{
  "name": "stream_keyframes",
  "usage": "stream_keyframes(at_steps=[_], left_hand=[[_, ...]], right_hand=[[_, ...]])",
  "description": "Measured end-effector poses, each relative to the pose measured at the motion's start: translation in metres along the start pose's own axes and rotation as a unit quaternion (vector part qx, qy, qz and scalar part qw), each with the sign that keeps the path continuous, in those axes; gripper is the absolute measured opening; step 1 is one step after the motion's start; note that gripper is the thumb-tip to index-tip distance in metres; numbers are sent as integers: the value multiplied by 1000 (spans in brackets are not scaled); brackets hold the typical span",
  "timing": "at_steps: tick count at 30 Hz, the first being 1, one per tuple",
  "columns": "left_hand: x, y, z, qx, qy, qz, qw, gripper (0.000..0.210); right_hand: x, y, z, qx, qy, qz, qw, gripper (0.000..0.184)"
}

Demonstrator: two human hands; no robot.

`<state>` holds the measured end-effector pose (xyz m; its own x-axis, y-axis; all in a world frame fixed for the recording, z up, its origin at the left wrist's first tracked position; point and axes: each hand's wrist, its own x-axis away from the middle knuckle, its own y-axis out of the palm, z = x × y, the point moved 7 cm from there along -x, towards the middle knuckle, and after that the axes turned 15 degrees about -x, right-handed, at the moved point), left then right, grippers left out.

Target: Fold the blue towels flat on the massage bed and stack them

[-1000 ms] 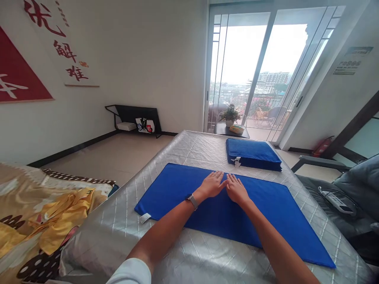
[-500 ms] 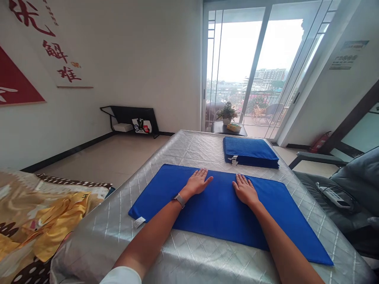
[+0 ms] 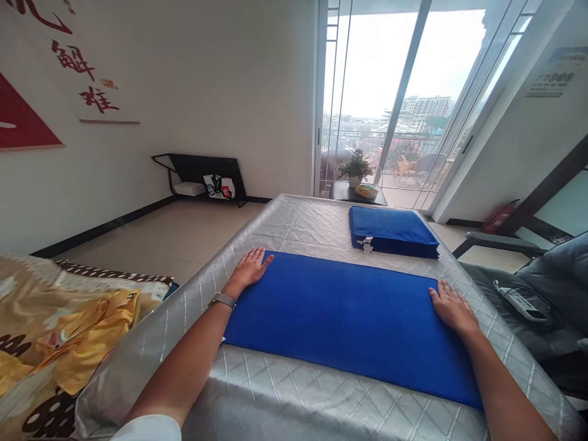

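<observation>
A blue towel [image 3: 335, 312] lies spread flat on a table with a silver quilted cover [image 3: 294, 226]. My left hand [image 3: 250, 267] rests flat on its far left corner, fingers stretched out and thumb apart; a watch is on that wrist. At the far right corner my right hand [image 3: 454, 306] lies palm down with fingers extended. Neither hand grips anything. My left forearm hides the towel's left edge, so only a sliver of its white label shows. Behind it sits a stack of folded blue towels [image 3: 390, 228] with white tags at its near left corner.
A dark armchair [image 3: 500, 294] with a power strip [image 3: 521, 303] stands at the right. On the left is a patterned blanket [image 3: 27, 282] with yellow cloth [image 3: 96, 343]. A small table with a potted plant [image 3: 356, 168] stands by the glass door.
My hands have slid apart over the towel, left hand outward to the left corner, right hand outward to the right corner. The view has shifted slightly.
</observation>
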<state>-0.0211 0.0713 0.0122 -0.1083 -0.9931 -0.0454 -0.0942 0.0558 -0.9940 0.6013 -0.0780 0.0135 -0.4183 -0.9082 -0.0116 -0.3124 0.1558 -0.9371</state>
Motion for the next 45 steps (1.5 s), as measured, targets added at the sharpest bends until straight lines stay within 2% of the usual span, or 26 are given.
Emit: stream_keyframes(at_steps=[13,20,39,45], left_hand=[[2,1,3,4,-6,15,1000,76],[3,-2,4,6,-10,4,1000,78],[3,-3,5,1,-9,20,1000,71],[5,-6,5,0,-24,22,999,76]], right_hand=[[-5,4,7,-38,-22,20,999,80],[-4,4,5,-35,-13,11,999,79],[0,0,1,-22,-12,12,1000,78],[-1,1,2,-19,-12,9,1000,79]])
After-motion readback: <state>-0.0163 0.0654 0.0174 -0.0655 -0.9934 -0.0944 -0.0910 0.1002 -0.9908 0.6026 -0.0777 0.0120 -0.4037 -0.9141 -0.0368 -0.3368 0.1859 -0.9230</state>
